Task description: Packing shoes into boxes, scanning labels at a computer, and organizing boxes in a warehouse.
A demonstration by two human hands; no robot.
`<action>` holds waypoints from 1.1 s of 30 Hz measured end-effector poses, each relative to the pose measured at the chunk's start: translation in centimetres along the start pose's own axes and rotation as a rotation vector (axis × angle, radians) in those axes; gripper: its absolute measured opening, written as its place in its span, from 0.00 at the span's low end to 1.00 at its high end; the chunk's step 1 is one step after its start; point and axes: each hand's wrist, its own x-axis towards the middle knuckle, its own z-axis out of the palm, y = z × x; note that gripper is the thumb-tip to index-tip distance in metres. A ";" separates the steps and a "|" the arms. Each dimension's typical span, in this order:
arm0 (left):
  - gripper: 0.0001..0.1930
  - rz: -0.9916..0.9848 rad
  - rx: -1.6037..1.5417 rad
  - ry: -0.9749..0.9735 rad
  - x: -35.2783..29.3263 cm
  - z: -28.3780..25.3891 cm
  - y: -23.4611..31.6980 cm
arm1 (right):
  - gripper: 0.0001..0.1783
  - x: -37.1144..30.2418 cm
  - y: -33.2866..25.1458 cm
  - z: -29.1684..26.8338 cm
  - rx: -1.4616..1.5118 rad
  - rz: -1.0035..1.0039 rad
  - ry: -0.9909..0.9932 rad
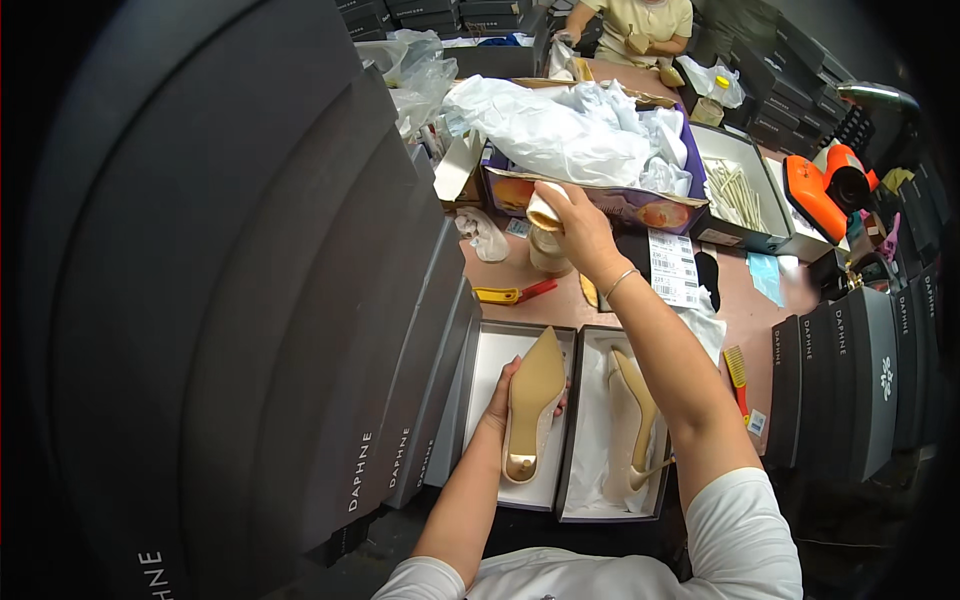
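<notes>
My left hand (500, 395) is wrapped round a beige pointed high-heeled shoe (535, 392), sole up, above the white inside of an open shoebox (482, 375). In my right hand (588, 232) is a rolled white cloth (549, 203) with a tan, stained end. The cloth is right above a small jar (547, 254); I cannot tell whether they touch. The matching high-heeled shoe (622, 420) lies on its side on white tissue in the other half of the shoebox, partly behind my right forearm.
Tall stacks of dark shoeboxes rise at left (250, 250) and right (850, 390). Beyond the jar stands a purple carton (600, 197) holding white tissue. A yellow-and-red brush (737, 375), a red-and-yellow tool (515, 293) and an orange device (813, 198) lie about. Across the table sits another person (640, 25).
</notes>
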 end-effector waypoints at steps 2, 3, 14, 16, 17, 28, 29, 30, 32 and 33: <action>0.42 0.013 -0.003 -0.012 0.0 -0.1 -0.1 | 0.32 -0.7 0.3 0.0 0.047 0.002 -0.012; 0.42 0.012 0.003 -0.011 0.1 0.0 0.0 | 0.32 -0.8 0.7 -0.1 0.045 -0.023 0.009; 0.40 0.051 0.062 0.058 0.4 0.1 0.2 | 0.26 -3.8 5.5 -5.6 0.531 0.399 0.627; 0.40 0.044 0.047 0.067 0.6 0.4 -0.1 | 0.17 -5.9 6.9 -6.6 1.040 0.665 0.769; 0.40 0.043 0.039 0.072 0.7 0.4 0.0 | 0.14 -6.8 7.7 -6.1 1.118 0.684 0.787; 0.41 0.065 0.066 0.040 0.2 0.4 0.0 | 0.29 -0.8 -1.3 -1.5 -0.047 0.094 0.026; 0.41 0.055 0.061 0.049 0.3 0.4 -0.1 | 0.26 -0.9 -2.1 -2.0 -0.049 0.150 0.027; 0.42 0.045 0.058 0.051 0.3 0.6 -0.1 | 0.25 -1.7 -2.6 -2.8 -0.023 0.158 0.003; 0.42 0.046 0.034 0.063 0.1 0.8 -0.1 | 0.23 -3.9 -3.8 -4.7 0.039 0.153 -0.042; 0.42 0.048 0.015 0.065 0.0 0.8 -0.2 | 0.23 -6.5 -4.5 -5.3 0.062 0.062 0.007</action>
